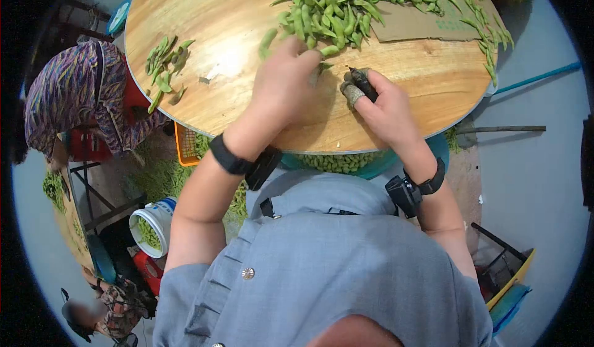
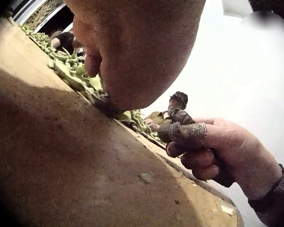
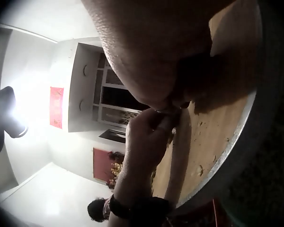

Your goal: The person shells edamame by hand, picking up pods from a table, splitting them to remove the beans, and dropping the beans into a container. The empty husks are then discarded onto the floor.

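Note:
A heap of green bean pods [image 1: 328, 6] lies on the round wooden table [image 1: 210, 31]. At its near edge is my left hand [image 1: 284, 81], blurred, with fingers bent down among the closest pods; whether they hold a pod I cannot tell. My right hand [image 1: 391, 112] is to the right, over the bare wood, gripping a small black pointed object [image 1: 364, 84] between thumb and forefinger. Grey wraps [image 1: 352, 94] cover those fingertips. In the left wrist view the right hand [image 2: 236, 153] shows its other fingers curled in.
A smaller bunch of pods [image 1: 164, 68] lies at the table's left, and cardboard [image 1: 427, 22] lies under pods at the right. Below the table edge are a teal basin of pods [image 1: 340, 162], an orange crate [image 1: 184, 146] and a white bucket [image 1: 154, 226]. Someone in a patterned top [image 1: 74, 99] bends at the left.

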The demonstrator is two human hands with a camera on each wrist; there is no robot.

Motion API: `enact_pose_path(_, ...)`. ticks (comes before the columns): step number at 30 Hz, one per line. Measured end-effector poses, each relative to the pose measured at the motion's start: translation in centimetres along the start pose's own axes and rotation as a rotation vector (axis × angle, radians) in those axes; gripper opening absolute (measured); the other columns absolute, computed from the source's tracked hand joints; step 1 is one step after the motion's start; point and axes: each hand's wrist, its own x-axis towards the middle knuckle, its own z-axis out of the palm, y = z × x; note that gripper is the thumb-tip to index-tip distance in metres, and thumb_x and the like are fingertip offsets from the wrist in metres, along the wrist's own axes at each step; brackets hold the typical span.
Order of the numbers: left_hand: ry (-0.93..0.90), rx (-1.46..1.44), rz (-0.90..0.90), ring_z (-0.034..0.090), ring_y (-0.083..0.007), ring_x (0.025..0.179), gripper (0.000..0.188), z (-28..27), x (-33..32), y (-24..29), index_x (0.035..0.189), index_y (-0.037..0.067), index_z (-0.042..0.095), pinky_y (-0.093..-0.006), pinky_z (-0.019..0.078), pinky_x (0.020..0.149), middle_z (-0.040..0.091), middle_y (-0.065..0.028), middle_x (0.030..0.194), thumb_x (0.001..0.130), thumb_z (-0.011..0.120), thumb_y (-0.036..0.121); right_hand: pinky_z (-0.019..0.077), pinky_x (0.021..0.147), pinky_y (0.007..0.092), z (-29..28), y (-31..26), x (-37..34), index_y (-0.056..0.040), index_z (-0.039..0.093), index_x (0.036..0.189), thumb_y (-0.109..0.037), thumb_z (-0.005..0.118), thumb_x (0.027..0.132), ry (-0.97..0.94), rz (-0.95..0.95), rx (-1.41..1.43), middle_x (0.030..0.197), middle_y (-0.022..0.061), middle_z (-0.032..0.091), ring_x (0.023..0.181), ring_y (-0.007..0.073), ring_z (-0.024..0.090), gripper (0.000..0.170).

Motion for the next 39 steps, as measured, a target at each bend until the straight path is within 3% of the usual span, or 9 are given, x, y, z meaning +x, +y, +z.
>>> enact_pose_path(2,0.114,-0.235,-0.030,0.060,-0.0320,0.087,0.021,-0.6,-1.1,0.3,0.095,0.003,0.063,-0.0350,0.0504,0.069,0.059,-0.0141,0.101,0.074,0.060,0.001,0.0473,0.064,0.0295,0.4,-0.3,0.0,0.0023,0.060,0.097,-0.013,0.064,0.081,0.036,0.013,0.088,0.076,0.0091,0.063,0.068,0.0131,0.056,0.022)
enact_pose_path(10,-0.197,-0.880,-0.370,0.062,-0.0377,0.081,0.025,-1.1,-4.8,2.0,0.098,0.000,0.062,-0.0387,0.0489,0.072,0.063,-0.0228,0.086,0.074,0.055,0.002,0.0434,0.059,0.0215,0.7,-2.0,-0.7,-0.0010,0.061,0.097,-0.008,0.060,0.085,-0.132,0.174,0.428,0.073,-0.0013,0.058,0.068,0.0026,0.050,0.014)
enact_pose_path(17,-0.338,-1.223,-0.656,0.053,-0.0065,0.070,0.014,-2.9,-4.8,2.2,0.094,0.000,0.065,-0.0243,0.0445,0.061,0.060,-0.0006,0.073,0.085,0.056,0.005,0.0424,0.055,0.0219,-0.3,-3.7,-3.4,-0.0008,0.057,0.105,-0.009,0.052,0.084,-0.241,0.246,0.338,0.067,0.0008,0.052,0.061,0.0041,0.048,0.023)
enact_pose_path(24,-0.223,-1.073,-0.465,0.057,-0.0127,0.066,0.014,-2.8,-5.2,3.0,0.095,0.001,0.065,-0.0290,0.0450,0.059,0.061,-0.0042,0.072,0.084,0.057,0.006,0.0451,0.062,0.0240,-0.8,-3.9,-3.7,-0.0018,0.055,0.117,-0.003,0.046,0.076,-0.285,0.114,0.228,0.074,0.0032,0.054,0.068,0.0093,0.053,0.041)
enact_pose_path(26,-0.100,-0.574,-0.164,0.061,-0.0226,0.067,0.014,-3.2,-5.5,3.4,0.095,0.003,0.065,-0.0324,0.0471,0.062,0.063,-0.0127,0.075,0.082,0.058,0.005,0.0453,0.063,0.0244,-0.6,-4.0,-3.8,-0.0019,0.054,0.119,-0.002,0.046,0.076,-0.283,0.130,0.250,0.075,0.0024,0.055,0.069,0.0103,0.053,0.044)
enact_pose_path(28,-0.090,-0.513,-0.137,0.063,-0.0302,0.072,0.013,-3.2,-5.7,3.6,0.092,0.004,0.064,-0.0354,0.0484,0.065,0.060,-0.0190,0.079,0.080,0.061,0.006,0.0340,0.043,0.0170,-0.4,-3.8,-3.8,-0.0088,0.044,0.134,-0.001,0.043,0.088,-0.366,0.196,0.416,0.078,-0.0012,0.056,0.049,0.0025,0.042,0.047)
enact_pose_path(32,-0.260,-1.206,-0.499,0.057,-0.0163,0.059,0.011,-2.6,-6.6,2.8,0.091,0.001,0.064,-0.0284,0.0453,0.054,0.062,-0.0056,0.074,0.089,0.057,0.011,0.0420,0.047,0.0206,-0.8,-4.2,-4.4,-0.0049,0.052,0.126,-0.002,0.043,0.081,-0.427,0.393,0.619,0.077,0.0006,0.056,0.056,0.0059,0.050,0.046)
enact_pose_path(34,-0.576,-2.090,-0.743,0.052,-0.0093,0.056,0.014,-2.9,-6.6,1.5,0.094,0.001,0.064,-0.0228,0.0410,0.051,0.061,-0.0012,0.076,0.092,0.056,0.013,0.0412,0.041,0.0190,-1.0,-4.5,-4.4,-0.0052,0.050,0.126,-0.002,0.042,0.083,-0.486,0.489,0.817,0.076,0.0017,0.057,0.051,0.0045,0.049,0.044)
enact_pose_path(39,-0.501,-1.283,-0.658,0.049,-0.0137,0.051,0.012,-3.2,-5.8,3.1,0.098,0.003,0.059,-0.0276,0.0405,0.048,0.058,-0.0024,0.069,0.088,0.058,0.009,0.0464,0.042,0.0212,-1.4,-4.9,-4.2,-0.0042,0.051,0.123,-0.003,0.043,0.085,-0.468,0.466,0.630,0.075,0.0016,0.058,0.054,0.0077,0.056,0.039)
